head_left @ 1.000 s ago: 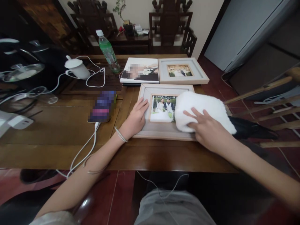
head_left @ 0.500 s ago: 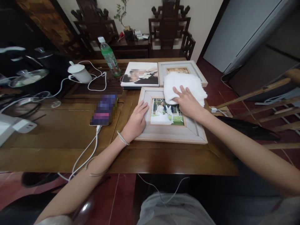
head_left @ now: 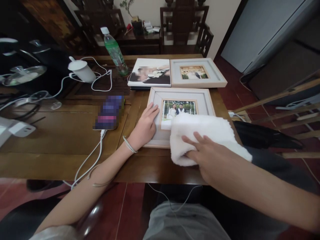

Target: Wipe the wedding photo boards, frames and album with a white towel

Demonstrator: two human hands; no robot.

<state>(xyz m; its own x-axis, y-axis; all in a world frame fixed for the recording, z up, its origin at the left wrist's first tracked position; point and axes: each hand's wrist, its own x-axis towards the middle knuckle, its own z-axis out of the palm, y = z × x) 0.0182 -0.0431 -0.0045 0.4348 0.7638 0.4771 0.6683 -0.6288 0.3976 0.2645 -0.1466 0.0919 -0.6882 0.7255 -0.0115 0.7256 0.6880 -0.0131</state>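
A picture frame [head_left: 156, 100] with a pale mat and a wedding photo lies flat on the wooden table. Resting on its left edge is my left hand [head_left: 147, 125], fingers stretched out along the rim. My right hand [head_left: 205, 150] holds a folded white cloth [head_left: 210, 126] over the frame's lower right part, thumb tucked into a fold and fingers on top. The cloth hides that corner and some of the photo, and hangs past the frame's right side. Behind lie a second picture frame [head_left: 217, 74] and a wedding photo panel [head_left: 150, 73], side by side.
Left of the frame lies a phone [head_left: 108, 113] with a white charging cable [head_left: 101, 143]. Farther back stand a green-labelled bottle [head_left: 115, 51] and a white lidded cup [head_left: 82, 70]. A power strip [head_left: 17, 128] sits at the far left. The table's front edge [head_left: 140, 180] is close to me.
My right hand has brought the cloth from the frame's upper right corner down toward me to its lower right. The back frame's photo is now uncovered. My left hand stays on the left edge.
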